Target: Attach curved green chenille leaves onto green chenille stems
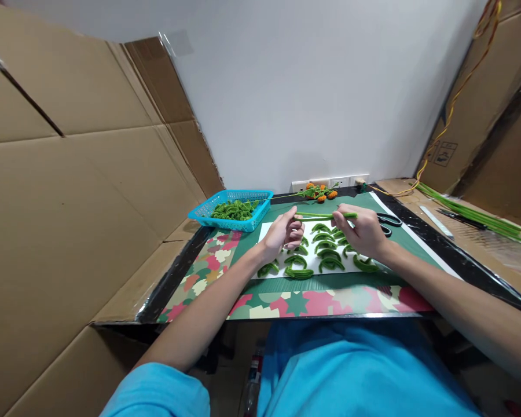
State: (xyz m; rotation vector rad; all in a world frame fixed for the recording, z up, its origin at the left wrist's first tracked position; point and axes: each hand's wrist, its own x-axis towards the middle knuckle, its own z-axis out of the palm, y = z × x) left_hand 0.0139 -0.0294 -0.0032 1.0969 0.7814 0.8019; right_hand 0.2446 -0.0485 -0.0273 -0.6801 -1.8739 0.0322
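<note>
Between my hands a green pipe cleaner (319, 218) is stretched sideways, folded so two strands run side by side. My left hand (285, 230) pinches its left end, the other fingers curled. Its right end is gripped in my right hand (364, 227), with a short tip poking out past the fingers. Below both hands, curved green pipe cleaner pieces (327, 253) lie in rows on a white sheet (308, 226). Black-handled scissors (389, 220) lie just right of my right hand, partly hidden by it.
A blue basket (263, 219) at the back left holds a heap of green pieces (234, 211). Orange flowers (321, 194) with green stems lie by the wall sockets. Long green stems (473, 215) and a pale strip (436, 222) lie on the right. Cardboard (69, 191) walls the left side.
</note>
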